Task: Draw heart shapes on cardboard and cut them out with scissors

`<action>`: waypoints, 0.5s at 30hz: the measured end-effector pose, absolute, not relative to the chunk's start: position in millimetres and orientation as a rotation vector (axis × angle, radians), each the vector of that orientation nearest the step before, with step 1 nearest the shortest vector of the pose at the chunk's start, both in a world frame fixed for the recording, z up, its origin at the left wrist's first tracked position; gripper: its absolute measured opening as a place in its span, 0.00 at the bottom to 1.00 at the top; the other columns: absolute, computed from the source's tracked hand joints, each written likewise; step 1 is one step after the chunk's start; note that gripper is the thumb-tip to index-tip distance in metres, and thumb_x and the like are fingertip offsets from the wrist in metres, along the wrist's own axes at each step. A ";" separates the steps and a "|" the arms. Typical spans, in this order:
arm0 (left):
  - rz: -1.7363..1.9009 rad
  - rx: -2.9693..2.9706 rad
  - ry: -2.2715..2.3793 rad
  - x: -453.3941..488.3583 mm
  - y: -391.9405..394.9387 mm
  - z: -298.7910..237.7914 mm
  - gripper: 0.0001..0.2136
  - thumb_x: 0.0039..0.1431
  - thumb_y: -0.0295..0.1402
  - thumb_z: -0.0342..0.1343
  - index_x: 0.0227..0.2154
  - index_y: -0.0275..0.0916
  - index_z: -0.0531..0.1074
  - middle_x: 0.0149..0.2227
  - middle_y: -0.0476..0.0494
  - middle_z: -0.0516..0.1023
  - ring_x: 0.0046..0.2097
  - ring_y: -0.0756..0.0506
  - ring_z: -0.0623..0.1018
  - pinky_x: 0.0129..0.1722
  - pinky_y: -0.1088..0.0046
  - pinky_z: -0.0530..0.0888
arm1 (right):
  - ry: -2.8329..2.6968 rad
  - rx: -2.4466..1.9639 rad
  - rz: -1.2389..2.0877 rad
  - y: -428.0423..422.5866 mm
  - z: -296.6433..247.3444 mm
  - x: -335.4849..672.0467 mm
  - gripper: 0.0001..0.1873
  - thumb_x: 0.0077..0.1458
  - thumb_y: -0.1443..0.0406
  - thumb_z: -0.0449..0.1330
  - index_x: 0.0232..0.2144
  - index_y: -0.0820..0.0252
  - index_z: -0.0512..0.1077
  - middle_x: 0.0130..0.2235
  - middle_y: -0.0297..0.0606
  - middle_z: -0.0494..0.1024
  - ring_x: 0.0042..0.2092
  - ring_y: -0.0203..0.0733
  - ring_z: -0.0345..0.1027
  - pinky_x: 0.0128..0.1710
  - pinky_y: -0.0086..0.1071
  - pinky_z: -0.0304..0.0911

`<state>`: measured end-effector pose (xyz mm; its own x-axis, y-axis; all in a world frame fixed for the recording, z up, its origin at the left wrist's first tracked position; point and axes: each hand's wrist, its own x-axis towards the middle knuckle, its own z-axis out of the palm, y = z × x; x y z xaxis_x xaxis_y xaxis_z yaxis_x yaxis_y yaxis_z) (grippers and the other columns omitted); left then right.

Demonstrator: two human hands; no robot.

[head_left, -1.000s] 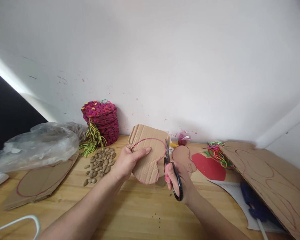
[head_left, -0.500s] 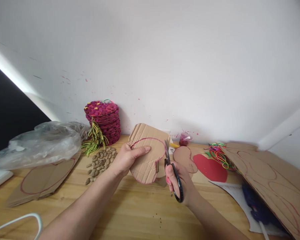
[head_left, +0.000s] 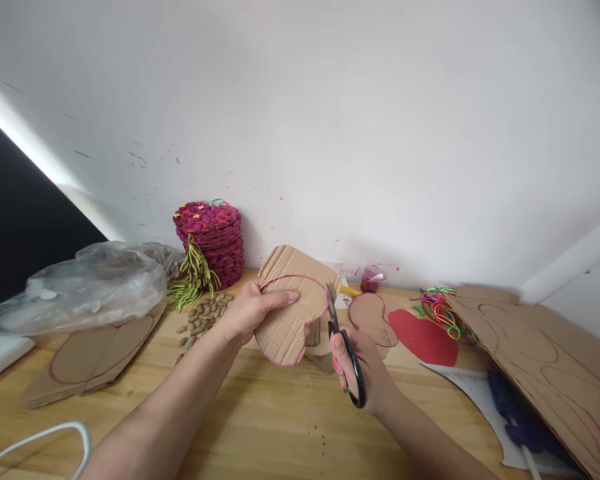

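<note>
My left hand grips a piece of corrugated cardboard by its left edge, thumb on top. A dark red curved line is drawn on it, and its lower part is cut along that line into a rounded lobe. My right hand is closed round the black handles of a pair of scissors. The blades point up and lie at the cardboard's right edge, close to the drawn line. Behind the scissors lies a cut cardboard shape with a red outline.
Pistachio-like shells, a purple woven container with a green tassel and a plastic bag are on the left. To the right lie a red paper shape, coloured cords, a marked cardboard sheet and a blue glue gun.
The cardboard has shifted and tilted slightly leftward in my left hand. The scissors stay at its right edge, with their blades looking closer together. The whole view has moved a little.
</note>
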<state>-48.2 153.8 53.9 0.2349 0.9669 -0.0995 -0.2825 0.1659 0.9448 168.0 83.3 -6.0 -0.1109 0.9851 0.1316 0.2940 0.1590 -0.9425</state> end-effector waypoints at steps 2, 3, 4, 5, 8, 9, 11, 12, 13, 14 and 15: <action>1.071 0.989 0.889 -48.8 154.2 54.9 0.20 0.37 0.35 0.78 0.35 0.34 0.82 0.32 0.44 0.86 0.30 0.46 0.81 0.33 0.72 0.79 | -1.576 -1.279 0.994 84.1 -7.0 168.5 0.32 0.62 0.34 0.51 0.24 0.52 0.54 0.19 0.29 0.60 0.18 0.35 0.53 0.18 0.32 0.48; 1.069 0.989 0.889 -49.0 154.2 55.6 0.20 0.37 0.35 0.78 0.35 0.34 0.82 0.32 0.44 0.86 0.31 0.46 0.81 0.33 0.72 0.79 | -1.580 -1.283 0.990 84.6 -7.6 168.8 0.32 0.62 0.34 0.51 0.24 0.52 0.54 0.19 0.29 0.60 0.18 0.35 0.53 0.18 0.32 0.48; 1.071 0.990 0.889 -49.2 154.1 56.2 0.20 0.36 0.35 0.78 0.35 0.34 0.82 0.32 0.44 0.86 0.31 0.46 0.81 0.34 0.72 0.79 | -1.585 -1.289 0.990 85.1 -8.0 169.0 0.33 0.62 0.34 0.51 0.24 0.52 0.54 0.19 0.28 0.60 0.18 0.34 0.53 0.18 0.32 0.48; 1.073 0.991 0.889 -49.5 154.0 56.9 0.21 0.36 0.35 0.78 0.35 0.34 0.82 0.32 0.44 0.86 0.31 0.45 0.82 0.34 0.71 0.79 | -1.589 -1.297 0.993 85.5 -8.2 169.3 0.33 0.61 0.33 0.51 0.24 0.52 0.54 0.19 0.28 0.60 0.18 0.34 0.53 0.18 0.32 0.48; 1.070 0.988 0.888 -50.9 153.9 58.6 0.21 0.37 0.35 0.78 0.36 0.34 0.81 0.32 0.43 0.86 0.31 0.44 0.82 0.34 0.70 0.80 | -1.576 -1.329 1.028 86.5 -6.6 169.8 0.34 0.59 0.32 0.51 0.24 0.52 0.53 0.18 0.27 0.59 0.18 0.34 0.54 0.17 0.31 0.49; 1.064 0.985 0.887 -51.4 154.1 58.8 0.22 0.37 0.34 0.78 0.37 0.34 0.81 0.32 0.43 0.86 0.31 0.44 0.82 0.35 0.69 0.80 | -1.566 -1.337 1.057 86.5 -5.2 170.0 0.34 0.58 0.31 0.52 0.24 0.51 0.53 0.18 0.27 0.59 0.18 0.34 0.54 0.17 0.31 0.49; 1.039 0.975 0.885 -51.7 154.9 58.0 0.22 0.36 0.34 0.78 0.37 0.33 0.81 0.32 0.43 0.86 0.30 0.44 0.82 0.34 0.68 0.80 | -1.558 -1.328 1.117 86.3 -1.7 170.1 0.35 0.56 0.30 0.53 0.25 0.52 0.54 0.19 0.26 0.59 0.19 0.35 0.57 0.19 0.31 0.52; 1.027 0.973 0.884 -51.4 155.3 57.0 0.22 0.36 0.34 0.78 0.37 0.33 0.81 0.32 0.43 0.86 0.30 0.44 0.82 0.33 0.69 0.80 | -1.556 -1.310 1.145 86.1 0.2 170.3 0.35 0.56 0.30 0.53 0.25 0.52 0.54 0.20 0.27 0.61 0.20 0.35 0.58 0.20 0.31 0.54; 1.017 0.973 0.880 -50.7 155.6 55.6 0.22 0.36 0.33 0.78 0.37 0.33 0.81 0.31 0.43 0.86 0.30 0.44 0.82 0.32 0.69 0.80 | -1.557 -1.283 1.172 85.9 1.9 170.5 0.35 0.56 0.30 0.53 0.25 0.52 0.54 0.21 0.28 0.63 0.21 0.35 0.60 0.21 0.31 0.56; 1.013 0.975 0.875 -49.7 155.7 54.1 0.22 0.36 0.33 0.78 0.37 0.33 0.81 0.32 0.43 0.86 0.30 0.44 0.82 0.32 0.70 0.80 | -1.556 -1.255 1.197 85.9 3.3 170.9 0.35 0.57 0.30 0.52 0.26 0.53 0.55 0.23 0.29 0.65 0.23 0.35 0.62 0.23 0.31 0.57; 1.014 0.978 0.871 -48.5 155.7 52.6 0.22 0.36 0.33 0.78 0.37 0.34 0.81 0.32 0.43 0.86 0.30 0.44 0.82 0.32 0.70 0.80 | -1.556 -1.229 1.219 86.2 4.3 171.4 0.35 0.57 0.30 0.51 0.26 0.53 0.57 0.24 0.31 0.66 0.24 0.35 0.63 0.24 0.31 0.59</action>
<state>-48.5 155.7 52.6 0.2930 0.9471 -0.1312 -0.2733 0.2145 0.9377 171.4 86.2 4.3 -0.2161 0.9762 0.0199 0.2142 0.0673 -0.9745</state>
